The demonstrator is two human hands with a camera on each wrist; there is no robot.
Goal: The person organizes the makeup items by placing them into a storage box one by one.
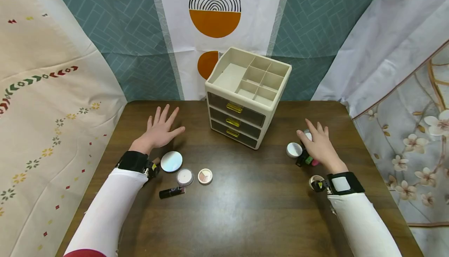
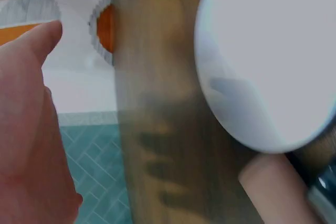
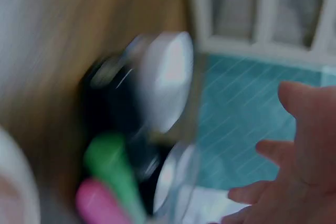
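Observation:
With fingers spread and nothing in its grasp, my left hand (image 1: 156, 130) hovers at the left of the table. A round white disc (image 1: 171, 161) lies below its wrist, beside a round lidded case (image 1: 184, 177), a small three-shade makeup palette (image 1: 205, 176) and a black lipstick tube (image 1: 172, 192). In the left wrist view a beige tube (image 2: 275, 190) pokes out by the disc. My right hand (image 1: 320, 147) is spread over a cluster at the right, holding nothing. There I see a white-topped round jar (image 1: 294, 149), a green-ended item (image 3: 110, 158) and a pink-ended one (image 3: 97, 200), blurred.
A cream organizer (image 1: 268, 110) with three yellow-handled drawers and an open divided top stands at the back middle. Another small round container (image 1: 316, 180) sits partly under the right wrist camera. Patterned cloths (image 1: 129, 34) hang behind and at both sides of the brown table (image 1: 224, 218).

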